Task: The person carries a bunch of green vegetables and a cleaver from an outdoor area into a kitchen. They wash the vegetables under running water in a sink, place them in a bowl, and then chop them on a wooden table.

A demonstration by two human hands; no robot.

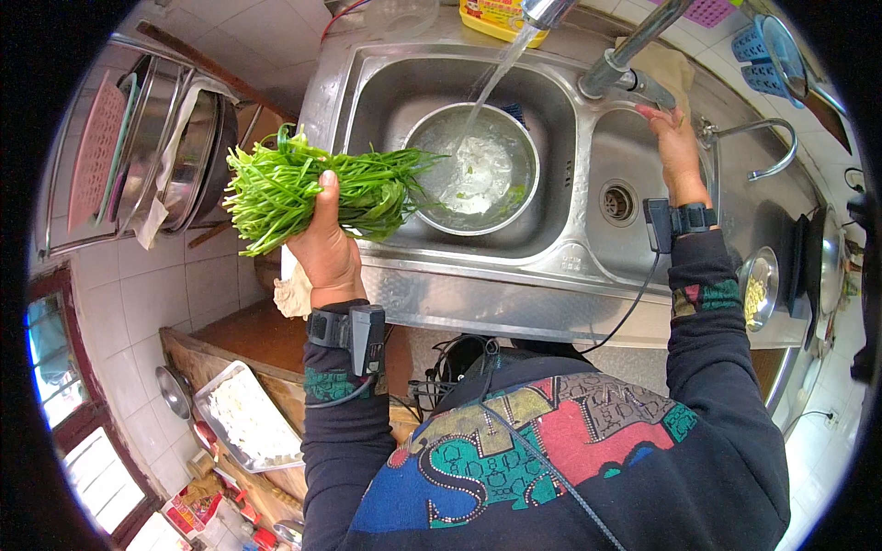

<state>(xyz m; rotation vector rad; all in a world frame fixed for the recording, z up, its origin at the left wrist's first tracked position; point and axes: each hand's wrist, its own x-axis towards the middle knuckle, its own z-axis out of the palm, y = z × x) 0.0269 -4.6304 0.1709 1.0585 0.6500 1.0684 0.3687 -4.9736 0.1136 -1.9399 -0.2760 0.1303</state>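
Note:
A thick bunch of leafy green stalks [358, 182] is in my left hand [327, 237], thumb across the top. Its leafy ends reach over the left rim of a round metal basin [475, 231]. The basin stands in the larger left bowl of a stainless steel sink [372, 103] and holds water with a few bits of green. A stream of water [499, 72] runs into it from the faucet spout [548, 10]. At the faucet's handle [654, 91] is my right hand [675, 148], fingertips against its end; how firmly they close is unclear.
The smaller sink bowl with a drain [619, 202] lies below my right hand. Further right are a curved thin tap [772, 127] and a metal bowl of pale yellow pieces [756, 293]. A dish rack [127, 234] stands left. Behind my left arm sits a metal tray [251, 420] of white food.

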